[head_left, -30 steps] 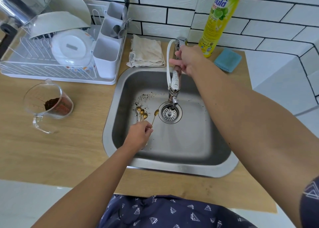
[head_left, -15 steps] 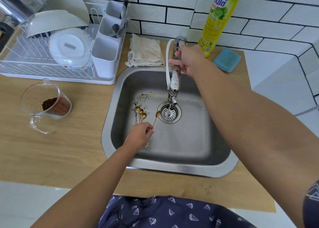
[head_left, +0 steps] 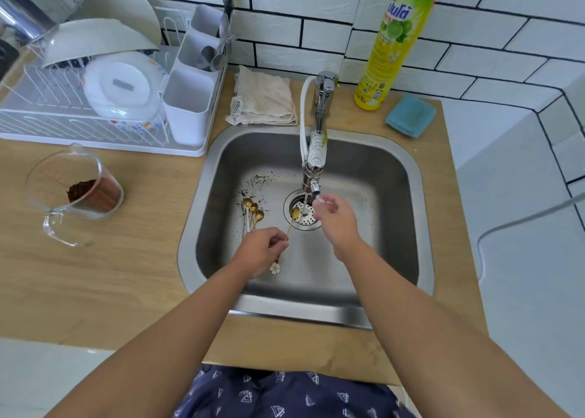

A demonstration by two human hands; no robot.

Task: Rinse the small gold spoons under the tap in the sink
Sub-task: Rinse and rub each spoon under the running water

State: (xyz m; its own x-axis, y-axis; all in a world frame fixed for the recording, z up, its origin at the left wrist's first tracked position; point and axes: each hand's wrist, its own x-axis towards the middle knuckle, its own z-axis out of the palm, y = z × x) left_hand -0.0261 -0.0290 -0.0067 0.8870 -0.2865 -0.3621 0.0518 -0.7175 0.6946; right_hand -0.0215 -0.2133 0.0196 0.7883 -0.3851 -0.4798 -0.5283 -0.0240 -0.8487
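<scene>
So the water's running, a thin stream out of the tap (head_left: 317,151) straight down onto the drain strainer (head_left: 304,219) in the middle of the steel sink (head_left: 408,196). The left hand (head_left: 259,253) has a bunch of small gold spoons (head_left: 253,210) pinched by the handles, fingers curled round them. One spoon (head_left: 295,214) is fanned out from the rest, with its bowl right at the stream over the strainer, and the other three bowls sit off to the left, close to the sink floor where some dark specks (head_left: 258,181) are scattered. A little white flower charm (head_left: 275,269) hangs off a handle end below the fist.

The right hand (head_left: 335,219) is just beside the stream under the spout, fingers loosely bent, fingertips up by the water, holding nothing as far as I can see.

Around it: a folded cloth (head_left: 264,96) behind the sink, a yellow dish soap bottle (head_left: 392,47) and a blue sponge (head_left: 410,115) on the right, a white dish rack (head_left: 95,101) with bowls and cutlery on the left, and a clear measuring cup (head_left: 72,193) with brown powder in it on the wooden counter (head_left: 95,275).
</scene>
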